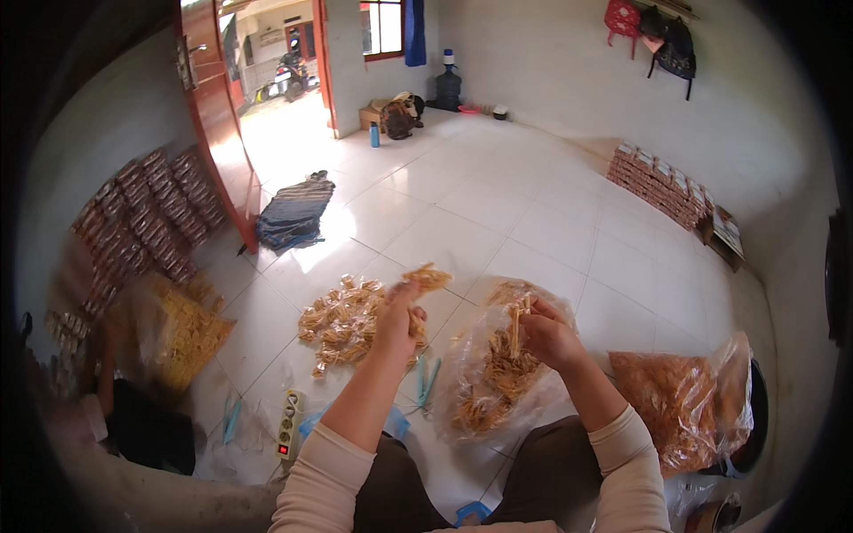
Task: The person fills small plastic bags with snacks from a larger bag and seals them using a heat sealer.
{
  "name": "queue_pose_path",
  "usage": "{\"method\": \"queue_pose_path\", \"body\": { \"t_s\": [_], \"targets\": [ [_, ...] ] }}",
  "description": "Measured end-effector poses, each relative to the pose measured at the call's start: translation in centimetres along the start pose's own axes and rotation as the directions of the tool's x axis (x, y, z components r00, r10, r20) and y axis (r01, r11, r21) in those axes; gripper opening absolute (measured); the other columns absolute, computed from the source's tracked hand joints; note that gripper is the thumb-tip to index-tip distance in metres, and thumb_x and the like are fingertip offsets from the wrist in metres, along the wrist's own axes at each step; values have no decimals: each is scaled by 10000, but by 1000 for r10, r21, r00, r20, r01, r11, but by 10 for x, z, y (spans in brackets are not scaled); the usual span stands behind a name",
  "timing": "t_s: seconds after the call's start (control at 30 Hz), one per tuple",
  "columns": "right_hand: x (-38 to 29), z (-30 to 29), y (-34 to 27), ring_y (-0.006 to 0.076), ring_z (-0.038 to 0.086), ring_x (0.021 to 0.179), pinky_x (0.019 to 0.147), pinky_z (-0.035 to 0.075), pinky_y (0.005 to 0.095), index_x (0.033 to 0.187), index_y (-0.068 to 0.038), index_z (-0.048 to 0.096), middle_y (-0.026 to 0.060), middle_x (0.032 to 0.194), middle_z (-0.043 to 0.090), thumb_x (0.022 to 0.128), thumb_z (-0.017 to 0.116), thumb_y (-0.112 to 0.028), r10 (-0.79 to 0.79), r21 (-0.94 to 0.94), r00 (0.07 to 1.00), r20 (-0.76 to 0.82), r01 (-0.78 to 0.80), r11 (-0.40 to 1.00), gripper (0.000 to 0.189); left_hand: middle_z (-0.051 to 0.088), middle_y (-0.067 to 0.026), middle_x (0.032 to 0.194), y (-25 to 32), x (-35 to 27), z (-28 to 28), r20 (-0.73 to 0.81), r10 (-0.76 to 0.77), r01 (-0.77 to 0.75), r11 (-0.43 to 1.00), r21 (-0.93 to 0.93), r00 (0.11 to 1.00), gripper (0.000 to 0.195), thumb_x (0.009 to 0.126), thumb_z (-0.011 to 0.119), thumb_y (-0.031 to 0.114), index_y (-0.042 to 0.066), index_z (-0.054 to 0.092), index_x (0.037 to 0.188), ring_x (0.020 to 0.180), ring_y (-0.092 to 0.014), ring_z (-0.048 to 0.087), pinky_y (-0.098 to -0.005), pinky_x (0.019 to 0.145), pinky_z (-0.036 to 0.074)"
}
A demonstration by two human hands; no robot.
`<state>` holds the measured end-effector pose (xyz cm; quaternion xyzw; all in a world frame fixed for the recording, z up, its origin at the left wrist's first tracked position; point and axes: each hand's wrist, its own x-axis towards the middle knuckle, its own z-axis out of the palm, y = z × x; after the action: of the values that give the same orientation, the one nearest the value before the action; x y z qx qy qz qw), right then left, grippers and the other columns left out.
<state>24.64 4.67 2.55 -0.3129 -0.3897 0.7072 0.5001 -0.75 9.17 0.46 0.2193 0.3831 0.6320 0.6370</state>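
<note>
My left hand [401, 316] grips a small bundle of thin yellow snack sticks [428, 276] above a pile of small clear packets filled with sticks [343, 323]. Over a large open clear plastic bag [466, 360] is my right hand [550, 331], its fingers pinching several upright sticks [515, 330]. Loose brown-yellow sticks [496, 380] lie inside that bag. Between pile and bag, a turquoise hand-held tool with two long arms [427, 381] rests on the tiles.
A power strip [290, 425] with a lit red switch lies left of my legs. Beyond it are another person's arm [105, 366] and a bag of yellow snacks [190, 333]. A full orange-brown snack bag [666, 406] stands right. Stacked packets [656, 183] line the wall; a cloth [296, 212] lies near the door.
</note>
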Motion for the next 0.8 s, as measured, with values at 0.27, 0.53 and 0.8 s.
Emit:
{"method": "queue_pose_path", "body": {
  "t_s": [0.27, 0.53, 0.8],
  "targets": [
    [7, -1, 11, 44, 476, 589, 507, 362, 197, 880, -77, 526, -35, 738, 540, 850, 599, -115, 1, -333, 997, -71, -24, 943, 87, 484, -135, 1165, 43, 28, -58, -272, 405, -290, 879, 378, 873, 620, 768, 695, 233, 15, 361, 1242, 899, -163, 521, -265, 572, 479],
    [26, 12, 44, 55, 468, 524, 465, 362, 200, 841, -29, 537, -1, 661, 525, 862, 591, -158, 171, -644, 983, 65, -90, 760, 141, 540, -40, 955, 75, -40, -36, 56, 185, -192, 912, 363, 981, 404, 786, 655, 302, 60, 529, 1084, 754, -85, 512, -221, 546, 424],
    [89, 4, 143, 246, 620, 780, 691, 480, 320, 891, -25, 617, 135, 820, 649, 779, 637, -252, 330, -969, 911, 248, 227, 100, 254, 601, -131, 1051, 82, -91, -40, 104, 89, -112, 964, 241, 991, 293, 820, 477, 300, 51, 543, 958, 572, -129, 517, -254, 509, 443]
  ]
}}
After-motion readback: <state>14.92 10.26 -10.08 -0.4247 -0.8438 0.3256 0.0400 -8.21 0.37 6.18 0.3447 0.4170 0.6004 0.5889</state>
